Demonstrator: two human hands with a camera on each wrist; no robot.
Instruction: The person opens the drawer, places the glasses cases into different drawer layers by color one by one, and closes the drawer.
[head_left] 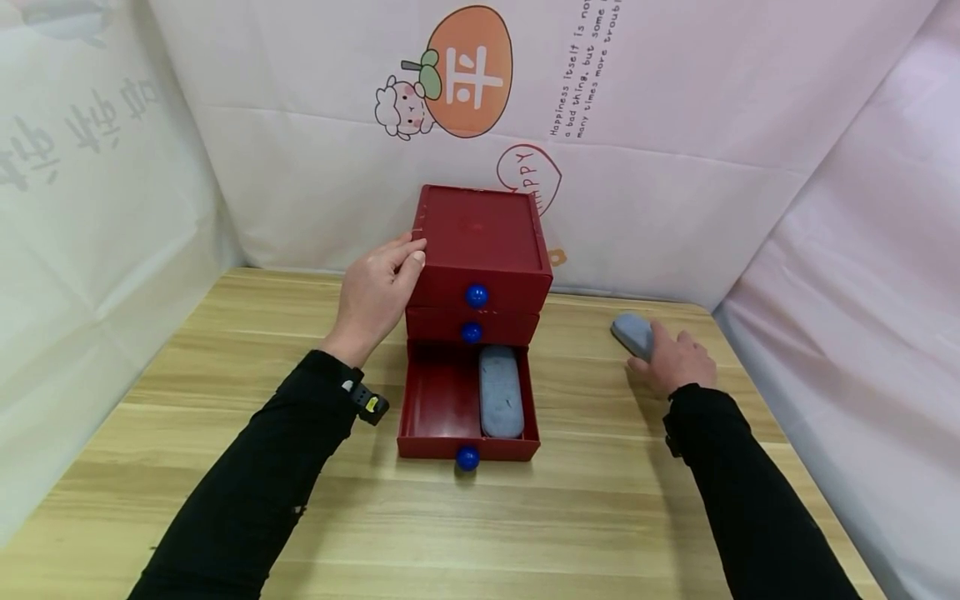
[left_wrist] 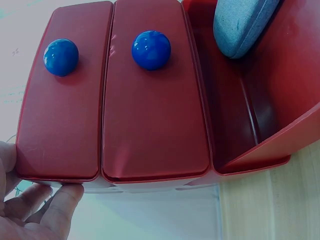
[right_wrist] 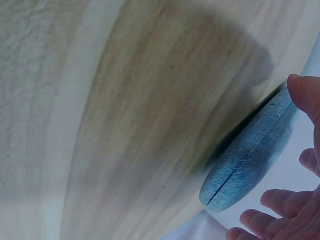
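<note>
My left hand (head_left: 378, 287) holds the upper left edge of a small red drawer cabinet (head_left: 480, 229), its fingers and thumb around the corner in the left wrist view. Three blue knobs mark the drawers. The bottom drawer (head_left: 442, 392) is pulled out, with a blue-grey glasses case (head_left: 500, 400) lying lengthwise along its right side. A second blue-grey glasses case (head_left: 633, 333) lies on the table to the right. My right hand (head_left: 681, 362) is at its near end. In the right wrist view the thumb (right_wrist: 305, 95) overlaps one end of that case (right_wrist: 250, 150), the other fingers spread apart.
The wooden table (head_left: 322, 517) ends at a printed white cloth (head_left: 300, 183) hung behind the cabinet. More pale cloth hangs along the left and right sides. The pulled-out drawer projects toward me between both arms.
</note>
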